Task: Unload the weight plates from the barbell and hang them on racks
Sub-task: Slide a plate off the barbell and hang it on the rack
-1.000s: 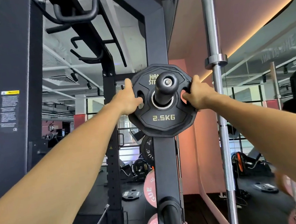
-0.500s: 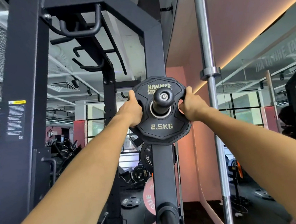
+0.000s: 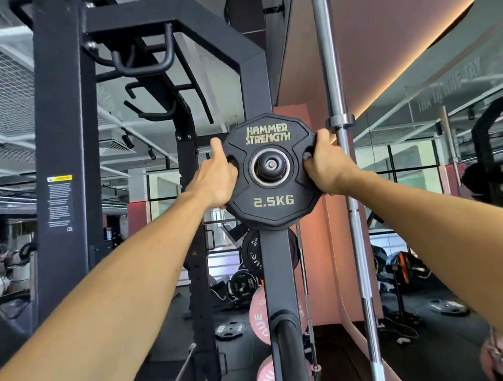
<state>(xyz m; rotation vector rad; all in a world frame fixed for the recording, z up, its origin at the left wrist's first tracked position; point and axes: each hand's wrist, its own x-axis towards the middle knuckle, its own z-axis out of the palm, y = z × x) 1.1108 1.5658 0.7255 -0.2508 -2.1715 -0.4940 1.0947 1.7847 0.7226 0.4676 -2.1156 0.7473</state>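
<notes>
Black 2.5KG Hammer Strength plate [image 3: 273,202] now sits further back on the storage peg [image 3: 271,165] of the black rack upright [image 3: 255,75] than before, left hand [image 3: 215,180] and right hand [image 3: 326,165] gripping its side cutouts, upright silver barbell [image 3: 330,58] just right, pink Rogue plates [image 3: 259,321] below.
</notes>
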